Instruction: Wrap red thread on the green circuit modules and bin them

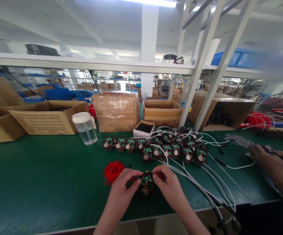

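Between my two hands, on the green table [58, 195], is a small black housing [146, 186] with a green circuit board, red wires and a round silvery part. My left hand [125, 184] pinches its upper left edge with thumb and forefinger. At the upper right edge, the thumb and fingers of my right hand [164, 181] grip the same housing. A bundle of red wire [113, 172] lies just beyond my left hand. Farther back stand rows of similar black housings [167, 150], several trailing white cables [192, 179] toward the table's front edge.
A lidded clear water cup [85, 129] stands at the left. Behind are cardboard boxes [115, 112], a small box of black parts [143, 128] and slanted metal posts [205, 68]. A co-worker's hands [269, 163] hold something dark at the right, near a heap of small silvery pieces [238, 140].
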